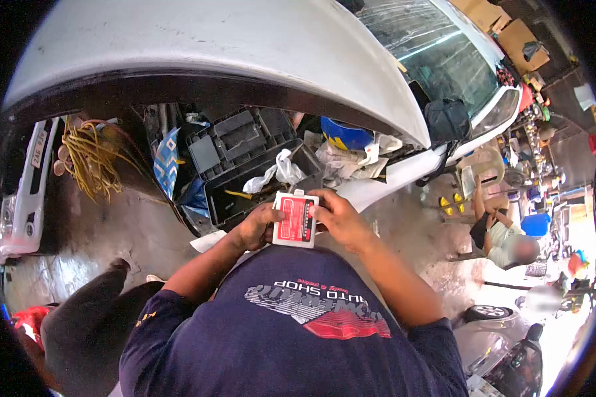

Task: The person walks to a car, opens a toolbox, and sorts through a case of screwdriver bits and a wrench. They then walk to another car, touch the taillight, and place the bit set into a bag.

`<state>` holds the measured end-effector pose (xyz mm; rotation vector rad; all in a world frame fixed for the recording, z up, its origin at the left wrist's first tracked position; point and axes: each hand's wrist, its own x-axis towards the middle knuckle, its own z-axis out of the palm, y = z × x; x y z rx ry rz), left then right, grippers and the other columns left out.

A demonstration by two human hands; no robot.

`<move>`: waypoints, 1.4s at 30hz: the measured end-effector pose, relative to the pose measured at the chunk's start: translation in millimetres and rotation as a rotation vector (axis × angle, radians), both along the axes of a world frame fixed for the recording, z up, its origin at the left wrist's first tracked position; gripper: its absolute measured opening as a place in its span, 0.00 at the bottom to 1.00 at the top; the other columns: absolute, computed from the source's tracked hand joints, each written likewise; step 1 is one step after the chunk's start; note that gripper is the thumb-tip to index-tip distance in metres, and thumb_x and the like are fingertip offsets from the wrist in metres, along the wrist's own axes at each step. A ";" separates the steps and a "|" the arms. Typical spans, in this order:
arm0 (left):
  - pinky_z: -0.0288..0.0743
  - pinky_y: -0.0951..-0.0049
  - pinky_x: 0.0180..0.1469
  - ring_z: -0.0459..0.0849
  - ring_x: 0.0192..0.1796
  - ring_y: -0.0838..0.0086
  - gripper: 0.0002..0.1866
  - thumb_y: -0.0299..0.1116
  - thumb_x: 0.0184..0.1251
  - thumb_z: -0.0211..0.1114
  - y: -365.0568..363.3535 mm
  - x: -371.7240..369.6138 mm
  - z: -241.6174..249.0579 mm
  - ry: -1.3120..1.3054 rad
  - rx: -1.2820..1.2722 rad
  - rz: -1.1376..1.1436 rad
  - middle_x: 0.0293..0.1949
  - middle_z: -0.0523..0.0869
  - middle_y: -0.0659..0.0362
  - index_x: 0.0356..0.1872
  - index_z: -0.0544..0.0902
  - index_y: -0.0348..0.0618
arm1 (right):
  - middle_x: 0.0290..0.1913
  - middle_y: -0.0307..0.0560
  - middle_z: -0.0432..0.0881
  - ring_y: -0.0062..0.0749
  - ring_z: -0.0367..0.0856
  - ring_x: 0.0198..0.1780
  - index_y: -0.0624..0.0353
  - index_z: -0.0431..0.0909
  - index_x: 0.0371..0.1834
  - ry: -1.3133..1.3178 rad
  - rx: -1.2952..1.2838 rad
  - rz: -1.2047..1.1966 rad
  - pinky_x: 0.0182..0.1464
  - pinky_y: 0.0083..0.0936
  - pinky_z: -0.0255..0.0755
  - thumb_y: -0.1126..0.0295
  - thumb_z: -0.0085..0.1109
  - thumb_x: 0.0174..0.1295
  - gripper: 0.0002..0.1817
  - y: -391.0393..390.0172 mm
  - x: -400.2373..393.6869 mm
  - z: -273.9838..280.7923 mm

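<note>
A small flat white plastic case point(276, 239) with a red printed label is held upright in front of my dark shirt. My left hand point(250, 229) grips its left edge, thumb pressed on the label. On the other side, my right hand point(343, 220) grips the right edge with its thumb on the front. Both hands' fingers curl behind the case, partly hidden. Just beyond sits a black toolbox point(212, 188) with its lid raised. Crumpled white plastic point(284, 169) lies over it, near a yellow-handled tool point(238, 194) whose kind I cannot make out.
A white car's raised hood point(212, 40) overhangs the toolbox. Yellow cable point(92, 155) hangs at left, and a blue container point(344, 134) sits right of the toolbox beside papers. A black bag point(447, 119) rests against the car. Other people are at left and right point(506, 241).
</note>
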<state>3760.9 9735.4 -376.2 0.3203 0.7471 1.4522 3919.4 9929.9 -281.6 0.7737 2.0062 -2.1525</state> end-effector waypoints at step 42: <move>0.74 0.76 0.32 0.79 0.32 0.82 0.27 0.52 0.85 0.63 -54.0 71.6 67.7 0.264 -0.335 0.510 0.46 0.89 0.61 0.66 0.82 0.37 | 0.64 0.44 0.85 0.33 0.83 0.65 0.58 0.73 0.78 0.188 -0.352 0.094 0.73 0.35 0.76 0.68 0.67 0.74 0.29 13.9 25.7 -13.7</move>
